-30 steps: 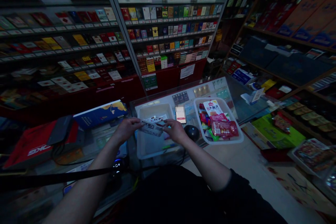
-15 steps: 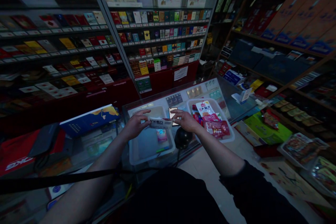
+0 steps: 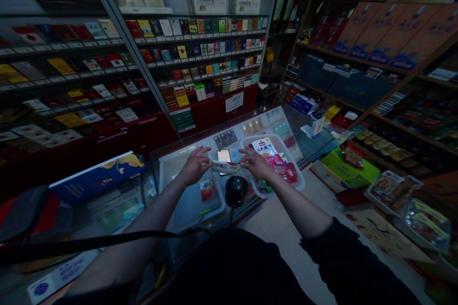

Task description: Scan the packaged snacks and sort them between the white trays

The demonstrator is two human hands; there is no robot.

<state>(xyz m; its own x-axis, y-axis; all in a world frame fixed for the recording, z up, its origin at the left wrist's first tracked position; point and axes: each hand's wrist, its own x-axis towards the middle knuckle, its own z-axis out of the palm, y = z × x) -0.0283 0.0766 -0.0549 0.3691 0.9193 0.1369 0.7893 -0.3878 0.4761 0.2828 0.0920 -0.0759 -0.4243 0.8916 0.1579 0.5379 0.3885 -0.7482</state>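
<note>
A narrow snack packet, pale with dark printing and what looks like a barcode, is stretched between my hands. My left hand pinches its left end, and my right hand pinches the right end. Just behind it a phone with a lit screen lies on the glass counter. A round black scanner on a cord stands below the packet. Under my left hand is a white plastic tub holding a small colourful packet. Beside my right hand, another white tub is filled with red and pink snack packs.
Cigarette shelves line the back wall. A blue box lies on the counter at left. To the right stand a green carton and clear tubs of packed food. A black strap crosses my left forearm.
My hands and the packet have shifted right relative to the tubs, away from over the left tub to in front of the phone. The whole view has turned slightly right.
</note>
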